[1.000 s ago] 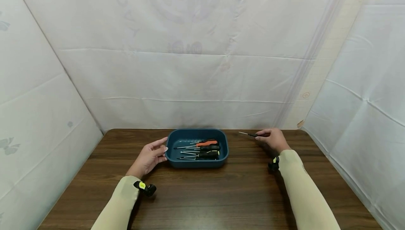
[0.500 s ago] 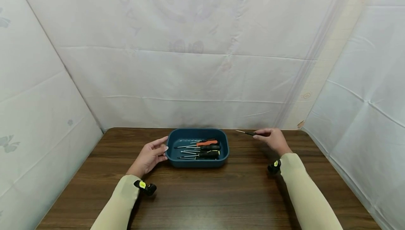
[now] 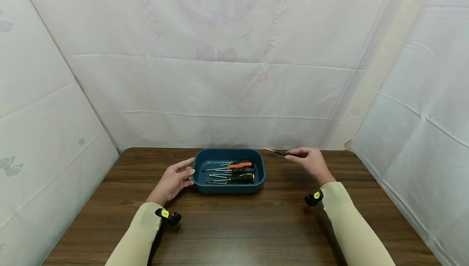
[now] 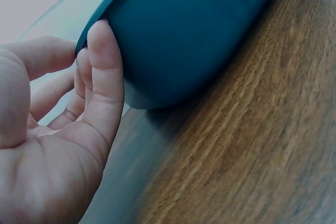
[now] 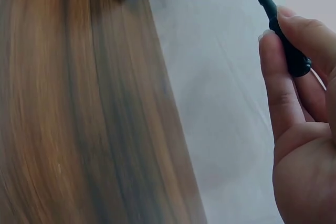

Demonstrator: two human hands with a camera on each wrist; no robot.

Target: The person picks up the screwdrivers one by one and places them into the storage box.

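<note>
The right hand (image 3: pixel 310 161) pinches a thin black screwdriver (image 3: pixel 281 153) in the air just beyond the right rim of the blue tray (image 3: pixel 227 188), near the table's far edge, so it may slip from this light fingertip hold, while the left hand (image 3: pixel 175 179), fingers relaxed, touches the tray's left wall.

You see a dark wood-grain table (image 3: pixel 234 221), a matt blue plastic tray (image 3: pixel 228 187), white creased cloth walls (image 3: pixel 220 83), and a screwdriver (image 5: pixel 281 27) with matt black handle and thin metal shaft.
</note>
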